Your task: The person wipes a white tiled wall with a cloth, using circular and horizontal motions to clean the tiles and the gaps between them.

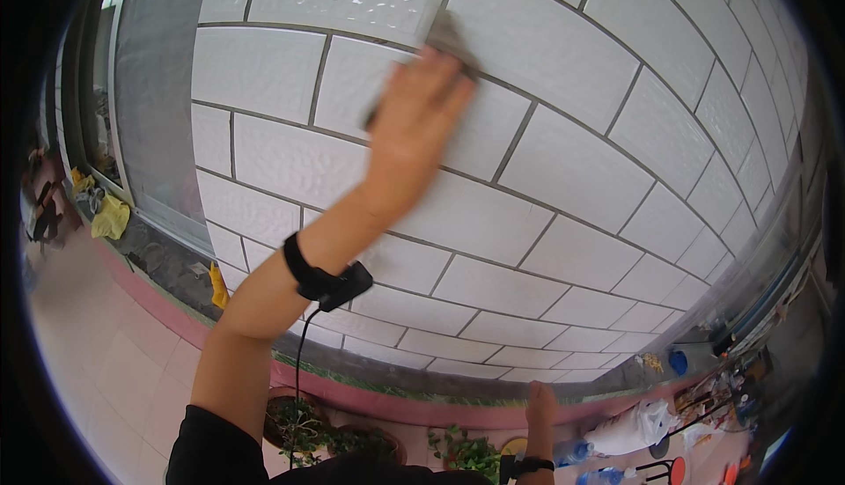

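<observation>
A wall of white rectangular tiles (581, 155) with dark grout lines fills the view before me. My left hand (419, 115), blurred, presses a grey-brown cloth (452, 39) flat against the upper tiles, with part of the cloth showing beyond the fingertips. A black strap with a small black device (346, 285) and a cable sits on my left forearm. Low down, near the ledge at the wall's foot, is my right hand (541, 399); it is small in view, and whether its fingers hold anything cannot be told.
Yellow cloths (111, 216) and a yellow glove (218, 287) lie on the grey ledge (158, 260) at left, beside a window. Potted plants (465, 452) stand below. Plastic bottles (573, 452), a white plastic bag (637, 425) and a red-topped stool (677, 470) are at lower right.
</observation>
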A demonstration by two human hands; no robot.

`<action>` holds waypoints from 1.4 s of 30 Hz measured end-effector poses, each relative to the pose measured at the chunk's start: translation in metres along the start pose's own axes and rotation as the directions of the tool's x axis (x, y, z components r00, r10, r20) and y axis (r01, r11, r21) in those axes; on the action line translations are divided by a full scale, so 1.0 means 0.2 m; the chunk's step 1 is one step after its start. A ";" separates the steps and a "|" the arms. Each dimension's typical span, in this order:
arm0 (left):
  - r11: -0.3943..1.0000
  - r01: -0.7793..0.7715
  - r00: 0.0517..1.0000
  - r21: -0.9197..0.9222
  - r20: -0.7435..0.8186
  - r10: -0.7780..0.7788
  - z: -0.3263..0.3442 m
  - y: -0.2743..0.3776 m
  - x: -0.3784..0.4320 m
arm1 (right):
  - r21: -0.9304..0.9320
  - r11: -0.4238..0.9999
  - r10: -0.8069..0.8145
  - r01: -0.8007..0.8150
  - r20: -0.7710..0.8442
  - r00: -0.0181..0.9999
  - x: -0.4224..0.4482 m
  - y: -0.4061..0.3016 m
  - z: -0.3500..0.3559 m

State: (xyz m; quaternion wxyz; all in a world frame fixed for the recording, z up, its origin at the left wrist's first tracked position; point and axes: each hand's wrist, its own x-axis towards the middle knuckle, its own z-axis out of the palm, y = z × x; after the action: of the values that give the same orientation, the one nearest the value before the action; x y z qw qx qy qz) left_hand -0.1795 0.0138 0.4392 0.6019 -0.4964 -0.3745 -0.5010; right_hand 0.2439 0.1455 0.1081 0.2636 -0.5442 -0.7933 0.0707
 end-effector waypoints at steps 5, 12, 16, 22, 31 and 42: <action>0.949 -0.191 0.930 -0.251 0.265 0.257 0.02 0.26 -0.11 | 0.063 0.984 -0.161 0.165 -0.053 0.985 0.11 -0.11 0.02; 0.974 -0.217 0.939 -0.057 0.260 0.225 -0.29 -0.17 -0.12 | 0.179 0.925 -0.311 0.336 -0.151 0.938 0.17 -0.39 -0.08; 0.954 -0.029 1.000 0.297 0.004 0.030 -0.50 -0.47 -0.04 | 0.197 0.899 -0.360 0.392 -0.180 0.916 0.15 -0.44 -0.14; 0.996 -0.014 1.000 0.091 -0.012 0.015 -0.24 -0.23 -0.07 | 0.334 0.772 -0.456 0.541 -0.303 0.837 0.21 -0.72 -0.36; 0.645 0.359 0.900 -0.675 0.434 -0.045 0.02 0.49 -0.22 | 0.923 0.046 -0.434 0.381 -0.325 0.840 0.26 -1.35 -0.53; 0.518 0.612 0.711 -0.598 0.703 -0.028 -0.49 0.38 -0.35 | 0.094 0.420 -0.451 0.902 -0.842 0.298 0.42 -1.48 -0.81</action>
State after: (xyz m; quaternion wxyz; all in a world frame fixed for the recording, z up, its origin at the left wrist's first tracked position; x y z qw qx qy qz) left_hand -0.1242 -0.0648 0.3343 0.0427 -0.7604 -0.3712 -0.5312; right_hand 0.0566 0.0756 0.3930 0.6944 -0.0001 -0.7184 -0.0417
